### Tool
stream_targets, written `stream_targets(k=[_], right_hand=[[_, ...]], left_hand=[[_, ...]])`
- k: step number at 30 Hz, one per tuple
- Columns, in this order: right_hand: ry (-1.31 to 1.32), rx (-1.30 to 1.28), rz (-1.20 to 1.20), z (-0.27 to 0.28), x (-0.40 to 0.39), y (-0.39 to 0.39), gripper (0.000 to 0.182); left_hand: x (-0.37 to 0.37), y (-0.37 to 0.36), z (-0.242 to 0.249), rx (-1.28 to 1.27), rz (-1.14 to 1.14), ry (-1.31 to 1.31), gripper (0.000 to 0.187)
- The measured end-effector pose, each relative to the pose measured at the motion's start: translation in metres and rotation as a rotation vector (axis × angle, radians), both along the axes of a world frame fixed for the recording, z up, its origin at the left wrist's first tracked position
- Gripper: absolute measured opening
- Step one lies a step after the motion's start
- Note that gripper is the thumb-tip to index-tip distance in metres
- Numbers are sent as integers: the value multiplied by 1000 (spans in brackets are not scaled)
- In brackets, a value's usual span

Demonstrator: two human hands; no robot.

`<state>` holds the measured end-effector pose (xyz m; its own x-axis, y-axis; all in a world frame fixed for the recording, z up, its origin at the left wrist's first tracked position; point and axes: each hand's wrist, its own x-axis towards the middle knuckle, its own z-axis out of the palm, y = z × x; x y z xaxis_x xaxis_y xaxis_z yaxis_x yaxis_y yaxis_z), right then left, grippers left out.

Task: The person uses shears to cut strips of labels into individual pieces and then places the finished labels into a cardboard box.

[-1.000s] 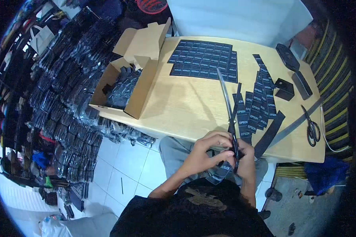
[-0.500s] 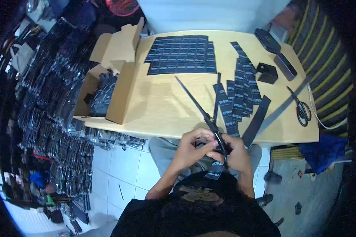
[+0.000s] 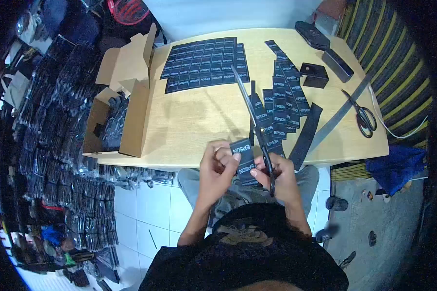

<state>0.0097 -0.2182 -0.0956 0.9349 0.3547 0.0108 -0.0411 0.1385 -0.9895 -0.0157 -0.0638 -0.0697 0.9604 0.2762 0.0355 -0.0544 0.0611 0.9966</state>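
A short black strip of EPSON labels (image 3: 246,169) is pinched in my left hand (image 3: 213,169), its thumb on the printed face. My right hand (image 3: 284,182) grips long scissors (image 3: 252,106) by their black handles. The blades point away from me over the table and look nearly closed, right of the strip. My right thumb reaches to the strip's right edge. Beyond the scissors, several longer label strips (image 3: 279,106) lie overlapping, with a plain dark strip (image 3: 307,133) to their right.
Label sheets (image 3: 199,60) lie flat at the table's back. An open cardboard box (image 3: 140,126) holding dark pieces stands at the left. Smaller scissors (image 3: 365,121), a black box (image 3: 314,77) and a dark case (image 3: 312,36) sit on the right. Wrapped bundles (image 3: 85,203) are piled left of the table.
The label strip, earlier hanging below the scissors near my lap, is now raised in my left hand, face up. My hands have moved apart and the scissors have turned more upright.
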Motion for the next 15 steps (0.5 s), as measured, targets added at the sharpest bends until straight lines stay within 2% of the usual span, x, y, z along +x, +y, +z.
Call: stream_targets(k=[1, 2, 4, 5, 7, 9, 10, 12, 13, 15], right_hand=[[0, 1, -3, -2, 0, 2, 24], [-4, -3, -20, -3, -1, 4, 23], [-8, -7, -39, -2, -1, 6, 23], [-29, -22, -55, 1, -2, 6, 22], [-47, -37, -65, 0, -4, 5, 21], [-101, 133, 29, -9, -6, -5, 23], [-100, 134, 31, -12, -5, -13, 23], [86, 164, 239, -20, -1, -31, 41], [-109, 166, 245, -20, -1, -37, 62], [-54, 111, 251, -13, -6, -54, 68]], left_hand=[[0, -9, 3, -88, 35, -101, 30], [1, -14, -2, -87, 31, -101, 30], [-1, -19, -17, 74, 93, -304, 37], [-7, -10, -19, 173, 36, -159, 36], [-6, -6, -13, 180, 15, -132, 32], [-5, -1, -8, 117, -1, -57, 25], [-5, 5, -4, 117, 1, -56, 25], [-3, 18, 6, 230, -18, -133, 32], [-2, 24, 10, 198, -38, -161, 36], [0, 31, 22, 200, -42, -212, 35]])
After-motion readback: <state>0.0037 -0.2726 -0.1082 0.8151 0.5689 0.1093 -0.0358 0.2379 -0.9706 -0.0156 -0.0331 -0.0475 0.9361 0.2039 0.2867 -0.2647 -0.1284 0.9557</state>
